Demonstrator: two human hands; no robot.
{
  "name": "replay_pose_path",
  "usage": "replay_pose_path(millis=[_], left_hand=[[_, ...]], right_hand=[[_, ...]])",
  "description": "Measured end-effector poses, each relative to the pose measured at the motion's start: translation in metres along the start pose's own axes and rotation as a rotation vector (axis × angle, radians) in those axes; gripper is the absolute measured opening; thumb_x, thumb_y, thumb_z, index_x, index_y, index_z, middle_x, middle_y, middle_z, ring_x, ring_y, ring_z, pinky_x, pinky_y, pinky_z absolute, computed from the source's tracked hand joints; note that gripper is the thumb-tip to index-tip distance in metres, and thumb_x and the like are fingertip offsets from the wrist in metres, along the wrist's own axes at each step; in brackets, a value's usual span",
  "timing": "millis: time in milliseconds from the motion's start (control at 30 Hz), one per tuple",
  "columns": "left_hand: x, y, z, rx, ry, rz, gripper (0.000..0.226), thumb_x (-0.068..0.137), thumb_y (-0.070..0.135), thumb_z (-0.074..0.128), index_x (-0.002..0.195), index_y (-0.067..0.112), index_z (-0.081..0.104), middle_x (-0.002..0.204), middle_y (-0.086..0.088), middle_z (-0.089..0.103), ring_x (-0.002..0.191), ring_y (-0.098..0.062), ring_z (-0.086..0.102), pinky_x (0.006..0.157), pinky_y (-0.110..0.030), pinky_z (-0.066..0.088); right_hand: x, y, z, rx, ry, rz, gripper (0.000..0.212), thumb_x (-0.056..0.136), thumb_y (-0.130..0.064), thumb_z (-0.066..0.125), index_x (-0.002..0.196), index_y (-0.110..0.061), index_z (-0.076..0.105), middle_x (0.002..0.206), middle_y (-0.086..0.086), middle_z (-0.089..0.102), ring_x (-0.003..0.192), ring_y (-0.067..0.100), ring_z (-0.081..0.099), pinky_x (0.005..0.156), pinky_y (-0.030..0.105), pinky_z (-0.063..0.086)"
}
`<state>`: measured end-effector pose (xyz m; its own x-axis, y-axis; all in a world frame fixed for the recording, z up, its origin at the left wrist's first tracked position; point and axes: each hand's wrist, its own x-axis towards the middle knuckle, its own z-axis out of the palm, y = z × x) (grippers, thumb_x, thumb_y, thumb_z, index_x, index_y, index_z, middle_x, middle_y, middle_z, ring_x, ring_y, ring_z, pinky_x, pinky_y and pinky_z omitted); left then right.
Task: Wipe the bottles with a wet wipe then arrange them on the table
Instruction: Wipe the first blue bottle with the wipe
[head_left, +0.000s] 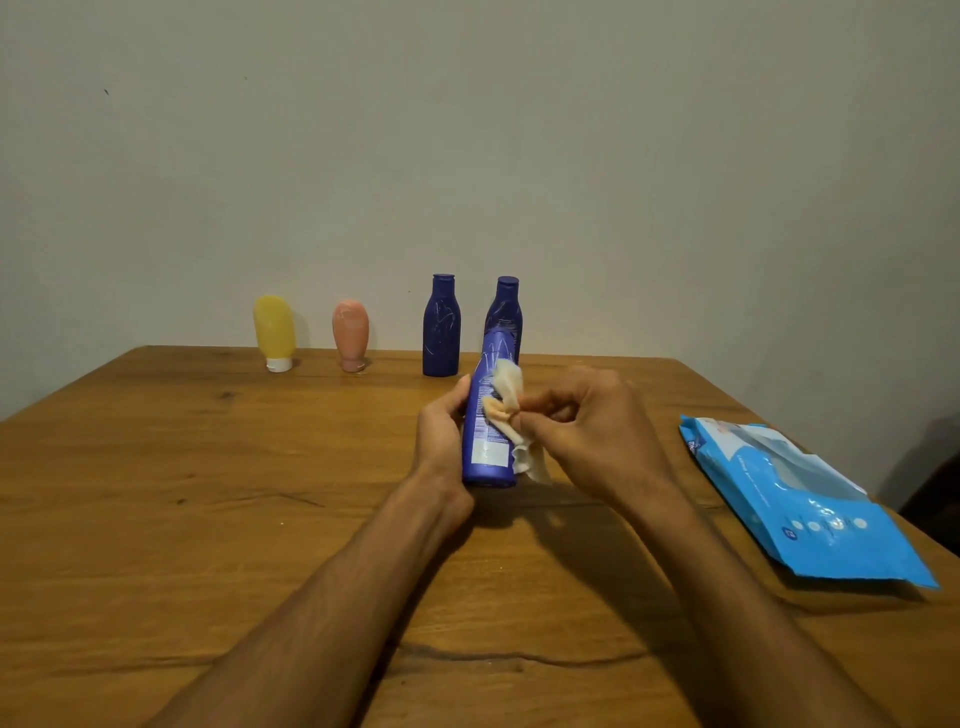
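My left hand (441, 431) grips a dark blue bottle (488, 447) above the middle of the wooden table (208, 493), tilted with its base toward me. My right hand (587, 426) pinches a crumpled white wet wipe (511, 400) against the bottle's right side. Along the far edge stand a yellow bottle (274, 332) and a pink bottle (351, 335), both cap down, then two upright dark blue bottles (441, 325) (506, 306); the held bottle partly hides the right one.
A blue pack of wet wipes (810, 514) lies flat near the table's right edge. A plain wall rises just behind the row of bottles. Something dark sits beyond the table's right side.
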<state>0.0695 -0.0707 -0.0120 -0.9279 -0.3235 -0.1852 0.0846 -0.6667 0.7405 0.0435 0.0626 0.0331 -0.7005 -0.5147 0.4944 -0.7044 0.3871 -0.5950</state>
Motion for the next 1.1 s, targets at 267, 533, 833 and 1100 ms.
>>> replay_pose_path(millis=[267,533,833,1100], left_hand=[[0.0,-0.001,0.0,0.05,-0.028,0.023,0.041,0.091,0.04,0.057,0.113,0.007,0.066,0.084,-0.01,0.072,0.074,-0.023,0.067,0.077,-0.039,0.054],[0.0,-0.004,0.001,0.212,-0.119,0.167,0.069,0.093,0.065,0.034,0.108,0.006,0.065,0.076,-0.01,0.072,0.067,-0.021,0.069,0.063,-0.035,0.058],[0.001,-0.013,0.007,0.45,-0.13,0.405,0.086,0.082,0.081,0.03,0.118,0.012,0.065,0.102,-0.03,0.067,0.08,-0.037,0.065,0.075,-0.051,0.055],[0.004,-0.017,0.005,0.528,-0.123,0.424,0.084,0.082,0.08,0.025,0.113,0.013,0.066,0.09,-0.025,0.07,0.071,-0.031,0.066,0.066,-0.039,0.055]], right_hand=[[0.003,0.007,-0.004,0.03,-0.077,0.004,0.02,0.077,-0.023,0.073,0.097,-0.024,0.071,0.091,-0.016,0.058,0.082,0.002,0.059,0.06,0.01,0.046],[-0.001,0.003,0.005,0.01,-0.073,-0.136,0.023,0.077,-0.023,0.073,0.1,-0.022,0.071,0.094,-0.013,0.06,0.082,-0.001,0.057,0.064,0.008,0.045],[0.003,0.004,0.011,-0.04,0.28,-0.176,0.025,0.085,-0.02,0.067,0.109,-0.012,0.068,0.095,-0.004,0.054,0.072,-0.005,0.05,0.067,-0.002,0.041],[0.006,0.007,0.007,-0.134,0.215,-0.187,0.028,0.089,-0.019,0.06,0.116,-0.013,0.065,0.101,-0.004,0.047,0.085,0.004,0.048,0.07,0.003,0.037]])
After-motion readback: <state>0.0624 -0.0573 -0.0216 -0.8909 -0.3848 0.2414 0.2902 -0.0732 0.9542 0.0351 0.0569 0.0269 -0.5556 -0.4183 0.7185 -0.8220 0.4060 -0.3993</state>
